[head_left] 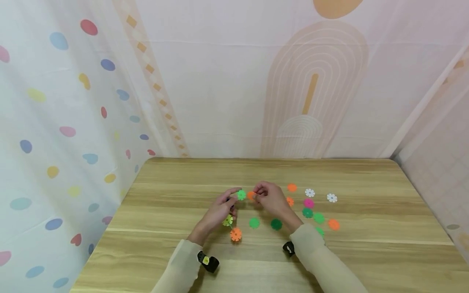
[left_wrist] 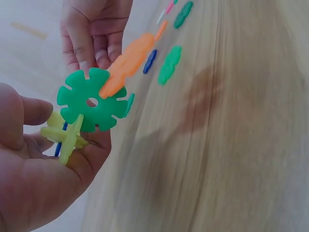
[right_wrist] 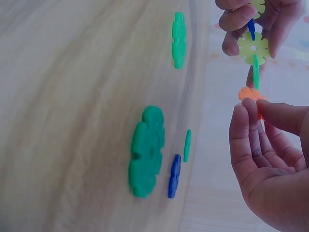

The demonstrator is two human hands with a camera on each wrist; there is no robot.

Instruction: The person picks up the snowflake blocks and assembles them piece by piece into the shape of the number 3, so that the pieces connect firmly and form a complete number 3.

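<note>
Above the middle of the wooden table (head_left: 366, 260), my left hand (head_left: 232, 196) grips a small cluster of slotted snowflake discs. A green disc (head_left: 241, 195) sits at its top and a yellow one (head_left: 228, 220) hangs below. In the left wrist view the green disc (left_wrist: 91, 100) stands on crossed yellow pieces (left_wrist: 65, 135) in my fingers. My right hand (head_left: 258, 193) pinches an orange disc (head_left: 250, 195) whose edge meets the green disc's rim (left_wrist: 126, 65). The right wrist view shows the orange disc (right_wrist: 251, 93) at my fingertips under the edge-on green one (right_wrist: 255, 71).
Loose discs lie on the table: an orange one (head_left: 235, 234) and two green ones (head_left: 254, 222) (head_left: 276, 224) near my hands, and several more to the right, among them white (head_left: 332, 197), pink (head_left: 309, 203) and orange (head_left: 334, 224). Patterned curtains close in the back and sides.
</note>
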